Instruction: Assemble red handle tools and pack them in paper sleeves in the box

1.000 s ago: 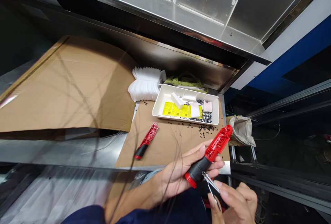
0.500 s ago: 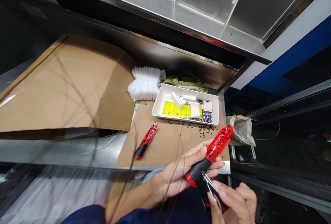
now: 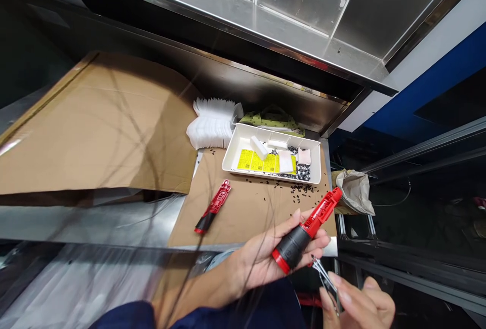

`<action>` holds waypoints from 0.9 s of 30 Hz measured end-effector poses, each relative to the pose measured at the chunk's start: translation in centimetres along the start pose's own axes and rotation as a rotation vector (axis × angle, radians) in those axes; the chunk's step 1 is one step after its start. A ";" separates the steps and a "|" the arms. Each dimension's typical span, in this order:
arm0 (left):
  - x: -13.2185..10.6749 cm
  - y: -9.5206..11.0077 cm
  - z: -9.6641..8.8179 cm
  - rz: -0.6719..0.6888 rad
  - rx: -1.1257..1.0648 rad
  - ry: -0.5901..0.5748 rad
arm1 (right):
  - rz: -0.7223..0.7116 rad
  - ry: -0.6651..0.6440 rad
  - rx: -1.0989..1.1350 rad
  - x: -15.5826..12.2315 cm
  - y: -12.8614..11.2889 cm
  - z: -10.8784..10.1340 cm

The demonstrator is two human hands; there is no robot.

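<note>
My left hand (image 3: 266, 250) is wrapped round the black grip of a red-and-black plastic tool handle (image 3: 292, 245). The handle's red upper part, with moulded recesses, points up and right. Just right of its lower end, my right hand (image 3: 360, 301) pinches a pair of shiny metal tweezers (image 3: 322, 273). The tweezers' tips are apart from the handle, and something small and dark may be at them, too small to make out. A second, similar red-and-black handle (image 3: 213, 206) lies on the cardboard sheet (image 3: 243, 217), left of my hands.
Behind my hands stands a white tray (image 3: 271, 176) with yellow labels, white foam blocks and many small dark parts. Small black pieces (image 3: 301, 192) are scattered before it. White sheets (image 3: 212, 124) fan out beside it. A large cardboard piece (image 3: 94, 131) lies left; a paper-lined bin (image 3: 353, 192) stands right.
My right hand has drawn the tweezers down and right, away from the handle's grip. My left hand has rolled the handle, so its red recessed side now shows more edge-on.
</note>
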State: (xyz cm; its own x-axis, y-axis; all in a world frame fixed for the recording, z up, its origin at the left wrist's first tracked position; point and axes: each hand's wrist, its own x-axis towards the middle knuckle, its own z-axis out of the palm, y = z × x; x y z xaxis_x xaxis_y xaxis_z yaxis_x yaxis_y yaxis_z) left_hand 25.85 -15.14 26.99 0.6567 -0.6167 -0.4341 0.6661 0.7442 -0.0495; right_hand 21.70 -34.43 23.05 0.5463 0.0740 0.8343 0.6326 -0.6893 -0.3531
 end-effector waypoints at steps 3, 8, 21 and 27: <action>0.2 0.0 -0.3 0.013 0.036 -0.025 | 0.110 -0.044 0.037 0.6 -1.5 0.9; 0.2 -0.1 0.2 0.069 0.024 0.042 | 0.190 -0.059 0.030 0.7 -2.6 1.0; -1.4 5.4 -4.8 0.528 0.082 0.378 | 0.590 -0.954 -0.326 -4.0 9.2 11.5; -3.2 5.9 -8.6 0.615 0.185 0.546 | 0.464 -1.098 -0.309 -3.2 8.4 16.2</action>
State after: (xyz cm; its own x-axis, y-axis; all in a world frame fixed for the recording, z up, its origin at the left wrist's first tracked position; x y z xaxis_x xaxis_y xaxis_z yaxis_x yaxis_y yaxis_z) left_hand 24.68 -6.56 20.39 0.6900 0.1307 -0.7119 0.3242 0.8235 0.4655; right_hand 34.13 -28.76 10.51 0.9509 0.2403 -0.1953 0.1803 -0.9424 -0.2819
